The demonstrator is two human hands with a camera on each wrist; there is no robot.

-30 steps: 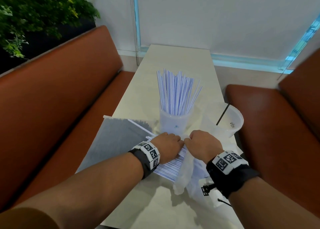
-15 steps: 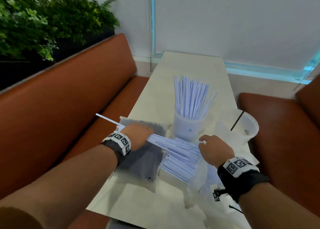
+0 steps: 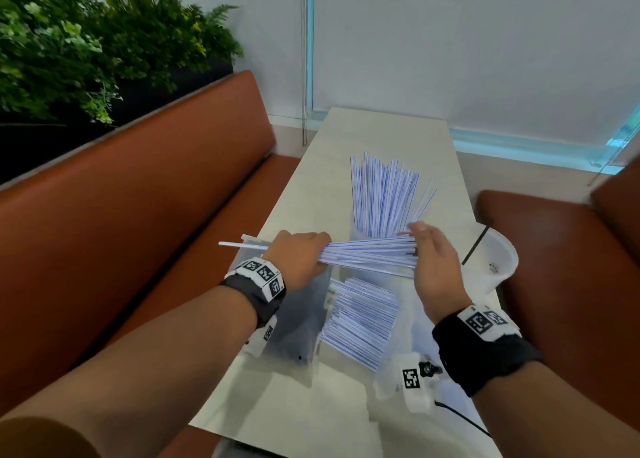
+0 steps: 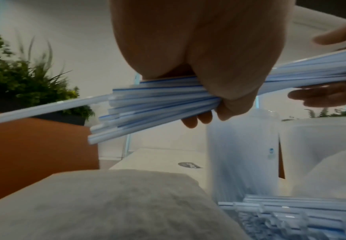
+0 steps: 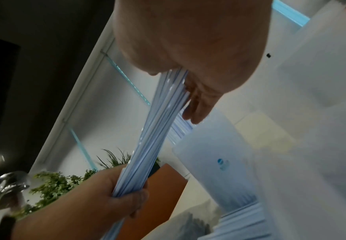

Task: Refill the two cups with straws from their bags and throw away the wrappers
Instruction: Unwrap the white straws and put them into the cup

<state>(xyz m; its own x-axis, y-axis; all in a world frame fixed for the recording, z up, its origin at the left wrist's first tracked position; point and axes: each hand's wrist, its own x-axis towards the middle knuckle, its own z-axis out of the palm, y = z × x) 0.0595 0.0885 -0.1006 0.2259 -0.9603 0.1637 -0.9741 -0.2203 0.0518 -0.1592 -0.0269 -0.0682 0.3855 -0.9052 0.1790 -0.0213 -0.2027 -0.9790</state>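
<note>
Left hand (image 3: 300, 256) fist-grips a bundle of striped straws (image 3: 372, 255) above the table's (image 3: 388, 135) near half; right hand (image 3: 431, 265), fingers straight, squares their far ends. Light, stiff, slippery: likely fan out unless gripped mid-bundle. Full cup (image 3: 363, 239) just behind.

In my head view, the left hand (image 3: 298, 260) hides the middle of the straw bundle (image 3: 374, 255). The right hand (image 3: 433, 267) is motion-blurred. The cup (image 3: 360, 239) base stays hidden behind the bundle.
</note>
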